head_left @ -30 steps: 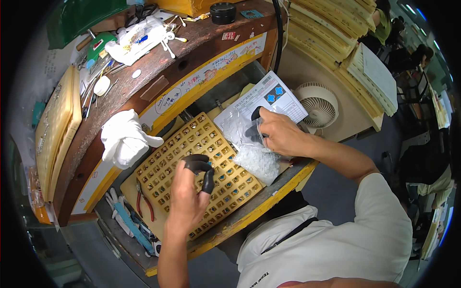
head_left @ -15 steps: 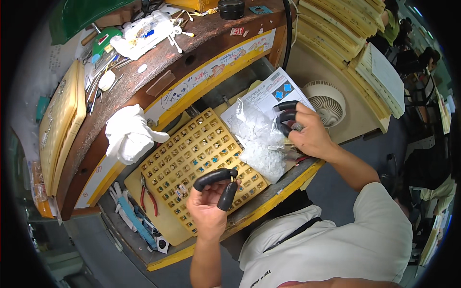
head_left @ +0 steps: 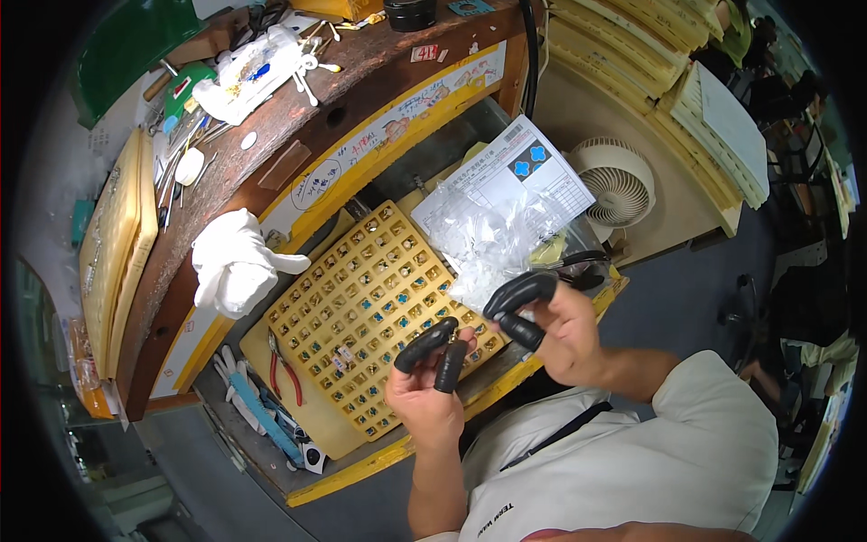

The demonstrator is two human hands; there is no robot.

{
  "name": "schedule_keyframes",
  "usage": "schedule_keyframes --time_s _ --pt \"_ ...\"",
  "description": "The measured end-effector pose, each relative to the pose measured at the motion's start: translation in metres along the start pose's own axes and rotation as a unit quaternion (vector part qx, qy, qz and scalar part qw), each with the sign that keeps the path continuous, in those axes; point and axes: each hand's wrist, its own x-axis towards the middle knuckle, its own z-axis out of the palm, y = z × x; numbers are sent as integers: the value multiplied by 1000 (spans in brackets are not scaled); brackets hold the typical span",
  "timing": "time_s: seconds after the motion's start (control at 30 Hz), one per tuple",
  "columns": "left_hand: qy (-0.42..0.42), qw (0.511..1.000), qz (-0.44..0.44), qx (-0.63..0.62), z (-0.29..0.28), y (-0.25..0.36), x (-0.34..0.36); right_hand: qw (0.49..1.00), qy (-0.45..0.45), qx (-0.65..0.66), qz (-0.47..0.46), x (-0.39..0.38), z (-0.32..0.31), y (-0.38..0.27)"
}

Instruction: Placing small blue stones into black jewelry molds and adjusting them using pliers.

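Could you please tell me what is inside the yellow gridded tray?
Small metallic pieces, some showing blue, sit in many compartments of the tray. The left hand covers some compartments along the near edge, so their contents cannot be seen.

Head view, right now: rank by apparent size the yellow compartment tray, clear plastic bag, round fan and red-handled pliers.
Largest to smallest, as they look:
1. Yellow compartment tray
2. Clear plastic bag, its outline partly covered
3. Round fan
4. Red-handled pliers
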Motion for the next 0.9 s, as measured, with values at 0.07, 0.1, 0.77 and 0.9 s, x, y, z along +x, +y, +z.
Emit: schedule_keyframes --time_s 0.07,0.1,0.77,0.9 --pt "43 987 59 140 5 -4 -5 994 -17 75 75 -4 9 -1" --pt "41 976 104 188 7 -4 -5 994 -16 76 75 -5 12 1" --pt "3 957 123 264 4 -1 -10 970 -55 129 200 0 -3 3" --pt "-3 954 120 275 -1 -1 -10 964 -68 131 222 1 -5 0"
